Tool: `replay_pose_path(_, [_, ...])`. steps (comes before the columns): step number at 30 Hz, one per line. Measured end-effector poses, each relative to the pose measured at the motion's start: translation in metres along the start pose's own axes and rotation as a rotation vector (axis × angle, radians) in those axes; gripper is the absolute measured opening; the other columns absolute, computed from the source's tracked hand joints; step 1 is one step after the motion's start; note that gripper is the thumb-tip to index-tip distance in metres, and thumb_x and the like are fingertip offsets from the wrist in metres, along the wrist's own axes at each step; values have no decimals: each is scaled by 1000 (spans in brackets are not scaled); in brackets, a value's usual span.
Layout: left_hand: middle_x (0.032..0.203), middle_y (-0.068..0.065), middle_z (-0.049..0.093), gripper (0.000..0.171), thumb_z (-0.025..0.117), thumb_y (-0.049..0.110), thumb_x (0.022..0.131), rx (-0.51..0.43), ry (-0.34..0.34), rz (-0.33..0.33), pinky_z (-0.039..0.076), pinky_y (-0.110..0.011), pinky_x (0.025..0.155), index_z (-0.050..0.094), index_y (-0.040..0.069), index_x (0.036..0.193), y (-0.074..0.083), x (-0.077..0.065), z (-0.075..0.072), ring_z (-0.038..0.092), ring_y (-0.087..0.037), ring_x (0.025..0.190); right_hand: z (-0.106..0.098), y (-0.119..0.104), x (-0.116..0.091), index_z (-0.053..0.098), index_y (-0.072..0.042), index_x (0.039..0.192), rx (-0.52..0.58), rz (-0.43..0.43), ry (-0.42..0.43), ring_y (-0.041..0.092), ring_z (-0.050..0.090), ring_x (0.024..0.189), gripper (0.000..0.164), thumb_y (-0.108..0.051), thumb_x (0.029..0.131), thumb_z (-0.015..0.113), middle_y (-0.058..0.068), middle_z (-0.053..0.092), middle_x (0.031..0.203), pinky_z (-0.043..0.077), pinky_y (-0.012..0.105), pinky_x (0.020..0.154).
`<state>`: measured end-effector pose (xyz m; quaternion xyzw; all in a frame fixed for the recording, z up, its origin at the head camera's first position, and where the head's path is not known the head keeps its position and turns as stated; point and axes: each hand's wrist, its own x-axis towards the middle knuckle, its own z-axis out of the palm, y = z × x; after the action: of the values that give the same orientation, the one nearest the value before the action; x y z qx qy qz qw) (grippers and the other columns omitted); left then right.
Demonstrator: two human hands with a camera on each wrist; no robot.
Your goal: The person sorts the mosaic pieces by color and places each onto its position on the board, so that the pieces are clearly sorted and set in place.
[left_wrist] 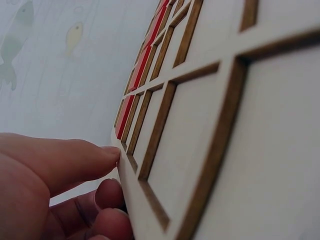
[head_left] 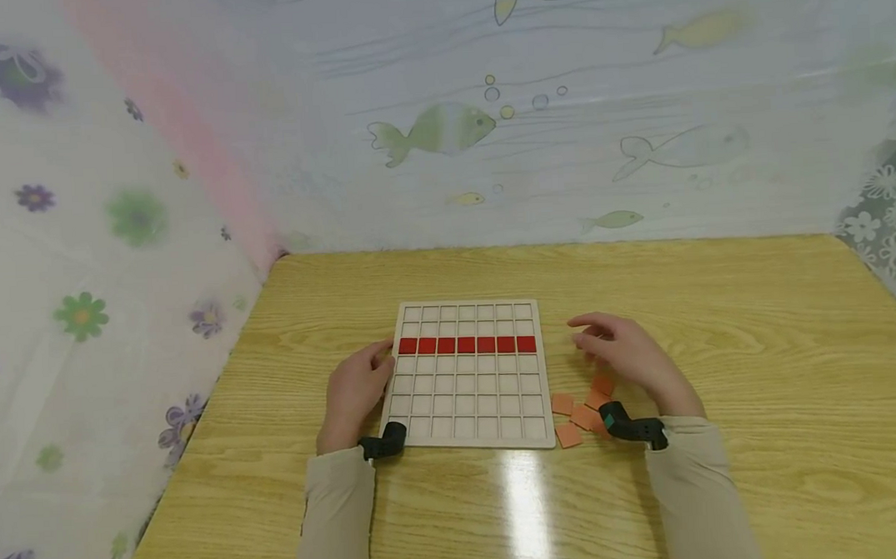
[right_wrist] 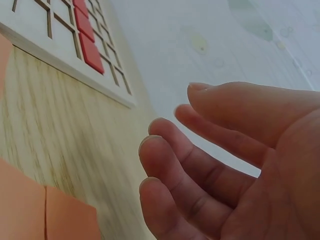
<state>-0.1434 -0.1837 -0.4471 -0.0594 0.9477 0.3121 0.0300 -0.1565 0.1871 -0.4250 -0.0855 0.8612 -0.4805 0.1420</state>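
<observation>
A pale wooden grid board [head_left: 463, 385] lies on the table, with one row of red square tiles [head_left: 466, 345] across its upper part and bare cells above and below. My left hand [head_left: 354, 392] grips the board's left edge; in the left wrist view the thumb [left_wrist: 85, 159] meets the rim and the curled fingers lie against the side below it. To the right of the board my right hand [head_left: 630, 353] hovers with nothing in it, its fingers [right_wrist: 167, 162] loosely bent and the thumb apart from them. Several orange square tiles [head_left: 569, 435] lie below this hand, some overlapping.
The wood-grain table [head_left: 797, 364] reaches back to a wall sheet [head_left: 563, 166] printed with fish. A flowered sheet [head_left: 117, 269] hangs along the left side. Black wrist cameras [head_left: 386, 441] sit at both sleeves, the right one partly covering the orange tiles.
</observation>
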Motion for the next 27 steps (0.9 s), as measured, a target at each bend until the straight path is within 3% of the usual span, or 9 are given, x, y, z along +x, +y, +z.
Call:
replay_pose_path(18, [76,4,58,33,50,27,90,-10,10,-2,36,-29,49,56,25,122,1,-1,-1,48,-14,50,-19,16,-10,55,-3,118,-118,19,-65,21,52,72,38,-29,90,53,11,59,93,44,33,65])
replay_pose_path(27, [77,5,58,34,50,29,90,-2,3,-5,37,-29,51,56,26,123,1,0,0,50,-12,51,-25,22,-17,60,-8,114,-225,-7,-115,19,51,86,33,-28,88,56,7,58,99,41,34,75])
